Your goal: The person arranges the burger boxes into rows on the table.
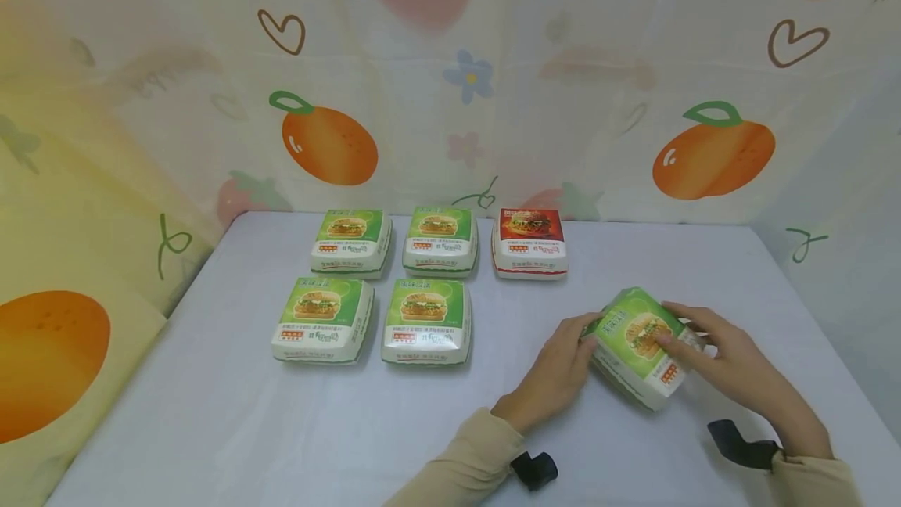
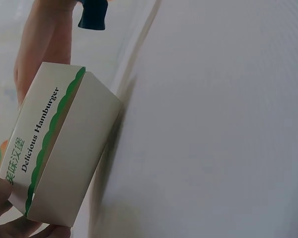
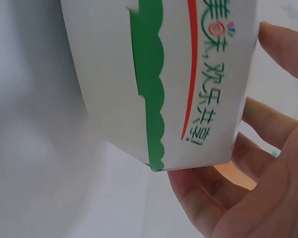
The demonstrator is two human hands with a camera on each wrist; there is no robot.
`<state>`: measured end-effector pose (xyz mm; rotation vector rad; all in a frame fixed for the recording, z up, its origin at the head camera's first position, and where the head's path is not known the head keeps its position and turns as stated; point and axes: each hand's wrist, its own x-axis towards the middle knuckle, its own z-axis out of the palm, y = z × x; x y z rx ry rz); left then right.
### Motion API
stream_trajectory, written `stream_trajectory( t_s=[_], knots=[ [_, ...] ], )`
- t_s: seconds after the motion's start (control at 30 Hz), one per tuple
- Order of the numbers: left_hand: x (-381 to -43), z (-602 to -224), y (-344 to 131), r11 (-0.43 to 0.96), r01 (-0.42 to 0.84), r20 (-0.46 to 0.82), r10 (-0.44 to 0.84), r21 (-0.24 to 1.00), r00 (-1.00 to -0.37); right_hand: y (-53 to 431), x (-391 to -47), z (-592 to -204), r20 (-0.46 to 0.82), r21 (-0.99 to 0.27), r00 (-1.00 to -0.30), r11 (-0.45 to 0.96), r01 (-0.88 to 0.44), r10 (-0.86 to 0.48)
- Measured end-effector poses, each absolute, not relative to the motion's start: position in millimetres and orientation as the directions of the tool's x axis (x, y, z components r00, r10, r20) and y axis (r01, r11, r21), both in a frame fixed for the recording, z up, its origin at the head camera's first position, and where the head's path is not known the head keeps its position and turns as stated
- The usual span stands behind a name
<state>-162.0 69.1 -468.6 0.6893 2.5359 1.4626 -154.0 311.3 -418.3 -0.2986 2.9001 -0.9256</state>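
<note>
A green-and-white hamburger box [image 1: 642,339] with a burger picture sits turned at an angle between my two hands on the right. My left hand [image 1: 556,370] grips its left corner, and my right hand [image 1: 732,362] holds the opposite side, thumb on the lid. Green lettering marks one side of this box [image 2: 39,129] in the left wrist view. From the right wrist, the fingers [image 3: 273,124] wrap the edge beside a green scalloped flap. Whether the underside touches the table cannot be told.
On the white table [image 1: 211,413], a red-topped hamburger box [image 1: 529,245] ends the back row, right of two green ones, the nearer being a green box [image 1: 439,241]. In front lie a left green box [image 1: 324,319] and a right green box [image 1: 426,321]. A printed cloth [image 1: 493,139] hangs behind.
</note>
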Motion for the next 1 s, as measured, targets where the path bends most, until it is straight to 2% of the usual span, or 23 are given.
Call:
stream_trajectory(
  t_s=[0.5,1.0],
  knots=[
    [-169.3,-470.9,48.1,0.436,0.277,0.090,0.402,0.857,-0.911,300.2,-152.5,-424.9,-0.105,-0.630,-0.968,0.768,-0.113,-0.229],
    [-167.2,-470.1,45.9,0.419,0.197,0.071,0.296,0.886,-0.952,297.3,-149.5,-425.7,-0.165,-0.666,-0.961,0.743,-0.056,-0.220]
  ],
)
